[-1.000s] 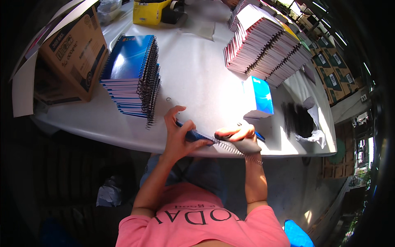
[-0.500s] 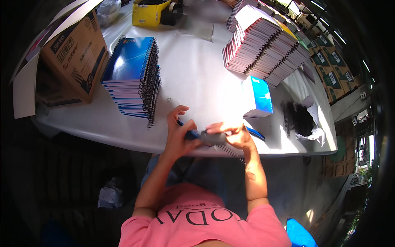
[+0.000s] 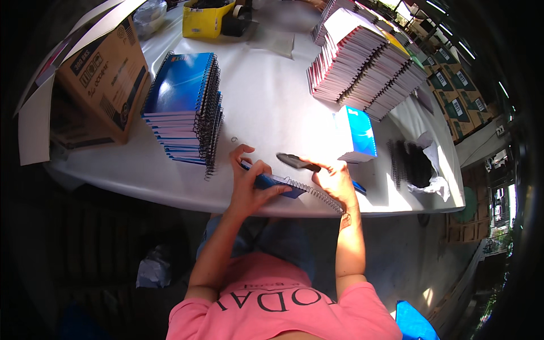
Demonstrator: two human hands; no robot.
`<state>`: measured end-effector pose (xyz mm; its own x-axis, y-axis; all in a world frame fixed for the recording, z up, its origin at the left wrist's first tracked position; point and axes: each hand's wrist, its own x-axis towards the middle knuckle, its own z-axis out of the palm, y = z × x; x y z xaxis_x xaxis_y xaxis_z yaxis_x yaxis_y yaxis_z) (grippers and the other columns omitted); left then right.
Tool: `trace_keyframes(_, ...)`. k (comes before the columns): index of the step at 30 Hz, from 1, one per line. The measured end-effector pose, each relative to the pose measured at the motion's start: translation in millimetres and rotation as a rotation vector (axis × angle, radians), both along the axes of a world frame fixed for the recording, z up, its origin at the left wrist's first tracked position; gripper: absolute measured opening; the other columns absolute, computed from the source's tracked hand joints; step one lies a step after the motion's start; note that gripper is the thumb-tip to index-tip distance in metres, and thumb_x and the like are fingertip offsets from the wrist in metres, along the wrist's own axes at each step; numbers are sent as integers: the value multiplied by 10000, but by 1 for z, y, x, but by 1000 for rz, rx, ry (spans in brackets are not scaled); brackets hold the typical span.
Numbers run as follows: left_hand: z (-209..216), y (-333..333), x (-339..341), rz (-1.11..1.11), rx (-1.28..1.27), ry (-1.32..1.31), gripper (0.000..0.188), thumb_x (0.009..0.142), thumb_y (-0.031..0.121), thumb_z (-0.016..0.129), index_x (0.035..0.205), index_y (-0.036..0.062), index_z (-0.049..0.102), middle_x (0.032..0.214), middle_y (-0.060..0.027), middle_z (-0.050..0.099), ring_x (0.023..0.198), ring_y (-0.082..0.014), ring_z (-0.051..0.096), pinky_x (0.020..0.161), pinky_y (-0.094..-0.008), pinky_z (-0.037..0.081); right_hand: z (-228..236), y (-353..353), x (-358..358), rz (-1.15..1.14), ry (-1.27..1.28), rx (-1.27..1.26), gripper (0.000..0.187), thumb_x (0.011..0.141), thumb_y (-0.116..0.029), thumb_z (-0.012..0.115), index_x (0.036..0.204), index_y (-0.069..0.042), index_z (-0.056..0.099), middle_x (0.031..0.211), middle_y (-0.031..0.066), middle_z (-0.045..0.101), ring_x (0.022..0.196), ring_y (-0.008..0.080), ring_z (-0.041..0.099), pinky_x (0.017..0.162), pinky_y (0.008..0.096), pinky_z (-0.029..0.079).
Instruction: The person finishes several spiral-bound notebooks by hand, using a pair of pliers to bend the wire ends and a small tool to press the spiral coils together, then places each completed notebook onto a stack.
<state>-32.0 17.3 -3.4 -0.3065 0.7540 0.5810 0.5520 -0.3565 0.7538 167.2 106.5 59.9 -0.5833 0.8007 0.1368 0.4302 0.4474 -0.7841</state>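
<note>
Just above the table's near edge, my left hand (image 3: 249,184) grips a blue-covered notebook (image 3: 277,187), thumb on the near side. A metal spiral coil (image 3: 317,194) runs along the notebook's edge and stretches past it toward my right wrist. My right hand (image 3: 334,180) is closed round a dark, elongated hand tool (image 3: 296,162); whether it is pliers or a blade I cannot make out. The tool's tip points left, raised a little off the notebook. Partly hidden behind my right hand lies a flat blue piece (image 3: 358,187).
Finished-looking spiral notebooks (image 3: 181,85) stand stacked at left beside an open cardboard box (image 3: 102,85). At right are a blue-covered paper block (image 3: 357,133), a bundle of black coils (image 3: 411,161) and tall notebook stacks (image 3: 357,62). A yellow box (image 3: 208,20) sits at the back; a small ring (image 3: 234,139) lies mid-table.
My right hand has drawn the dark tool up and away from the notebook's coil edge, uncovering it. My left hand keeps its hold on the notebook almost in place.
</note>
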Motion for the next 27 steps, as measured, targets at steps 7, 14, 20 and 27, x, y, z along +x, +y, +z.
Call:
trace_keyframes(7, 2, -4, 16, 143, -22, 49, 393, 612, 328, 857, 878, 148, 631, 1185, -169, 333, 1114, -318, 333, 884, -383, 334, 22, -22, -22, 109, -167, 264, 300, 833, -210, 687, 1080, -42, 660, 966, 119, 689, 835, 195, 660, 761, 321, 515)
trace_keyframes(14, -1, -7, 22, 171, -11, 132, 348, 665, 239, 836, 954, 186, 647, 1216, -194, 324, 1154, -330, 302, 884, -396, 325, 5, -28, -30, -110, 158, -6, 312, 711, -113, 779, 990, -49, 654, 832, 92, 694, 746, 224, 671, 705, 312, 520)
trace_keyframes(20, -2, -9, 23, 171, -43, 165, 376, 682, 247, 821, 979, 168, 604, 1219, -214, 310, 1137, -336, 302, 864, -410, 328, 14, -29, -33, 131, -179, 429, 212, 828, -215, 655, 963, -53, 637, 753, 107, 651, 736, 302, 626, 699, 395, 469)
trace_keyframes(27, 4, -1, 21, 164, -47, 70, 371, 666, 219, 799, 961, 146, 586, 1234, -202, 332, 1020, -346, 389, 838, -407, 355, 11, -37, -40, 55, -267, 493, 194, 850, -271, 614, 849, -78, 639, 734, 102, 637, 755, 292, 601, 737, 418, 407)
